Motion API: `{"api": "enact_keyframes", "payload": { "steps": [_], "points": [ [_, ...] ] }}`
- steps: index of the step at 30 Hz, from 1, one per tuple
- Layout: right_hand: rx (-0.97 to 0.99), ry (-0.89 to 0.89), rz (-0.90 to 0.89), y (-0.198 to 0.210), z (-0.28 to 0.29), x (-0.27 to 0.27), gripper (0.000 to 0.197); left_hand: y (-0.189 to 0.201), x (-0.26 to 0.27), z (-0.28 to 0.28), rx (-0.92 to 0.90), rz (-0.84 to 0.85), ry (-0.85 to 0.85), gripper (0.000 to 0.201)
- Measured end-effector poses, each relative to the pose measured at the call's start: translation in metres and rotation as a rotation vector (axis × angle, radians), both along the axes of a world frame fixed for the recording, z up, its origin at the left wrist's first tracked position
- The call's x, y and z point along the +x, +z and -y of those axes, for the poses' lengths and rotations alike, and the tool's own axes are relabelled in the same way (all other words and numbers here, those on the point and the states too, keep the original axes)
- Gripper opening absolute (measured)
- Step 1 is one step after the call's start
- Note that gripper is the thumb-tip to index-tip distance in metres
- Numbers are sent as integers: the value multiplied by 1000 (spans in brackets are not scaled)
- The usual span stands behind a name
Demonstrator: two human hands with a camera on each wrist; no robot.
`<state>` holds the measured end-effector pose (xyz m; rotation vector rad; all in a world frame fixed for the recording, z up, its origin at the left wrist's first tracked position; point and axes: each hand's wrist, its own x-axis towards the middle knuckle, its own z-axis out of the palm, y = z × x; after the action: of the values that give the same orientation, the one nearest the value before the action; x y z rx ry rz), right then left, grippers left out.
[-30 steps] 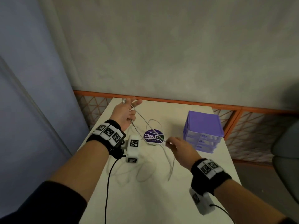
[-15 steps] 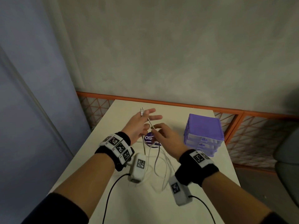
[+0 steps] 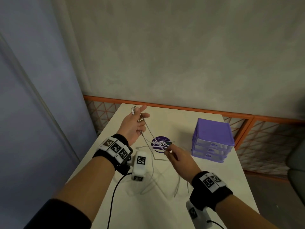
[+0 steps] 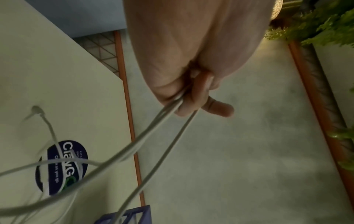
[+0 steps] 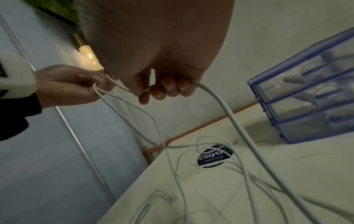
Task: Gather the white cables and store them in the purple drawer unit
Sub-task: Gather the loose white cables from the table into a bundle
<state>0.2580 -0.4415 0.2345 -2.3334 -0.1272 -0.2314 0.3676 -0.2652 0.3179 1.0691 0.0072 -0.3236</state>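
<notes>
Cables [image 3: 149,129], white, run taut between both hands above the surface [image 3: 206,192]. Left hand [image 3: 132,128] raised near the far edge, lower fingers [image 4: 188,104] curled round several strands, index and middle extended; plug ends stick out past the fingertips. Right hand [image 3: 179,157] lower, fingers [image 5: 168,87] pinching one strand just above a round dark sticker [image 3: 159,144]. Remaining cable lies in loose loops on the surface between the forearms. Purple drawer unit [image 3: 214,139] stands to the right, all three drawers closed, apart from both hands.
</notes>
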Motion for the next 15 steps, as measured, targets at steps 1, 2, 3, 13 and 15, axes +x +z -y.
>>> {"api": "enact_keyframes", "payload": {
  "steps": [1, 2, 3, 13, 15],
  "points": [
    [9, -3, 7, 0, -2, 0, 17, 1, -1, 0, 1, 2, -8, 34],
    [25, -9, 19, 0, -5, 1, 16, 2, -1, -1, 10, 10, -16, 33],
    [44, -17, 33, 0, -7, 2, 14, 3, -1, -2, 30, 26, -18, 32],
    [193, 103, -6, 47, -57, 31, 46, 26, -2, 3, -113, 75, -65, 31],
    [359, 183, -57, 56, -66, 32, 26, 30, 0, 4, -125, 81, -39, 31]
  ]
}}
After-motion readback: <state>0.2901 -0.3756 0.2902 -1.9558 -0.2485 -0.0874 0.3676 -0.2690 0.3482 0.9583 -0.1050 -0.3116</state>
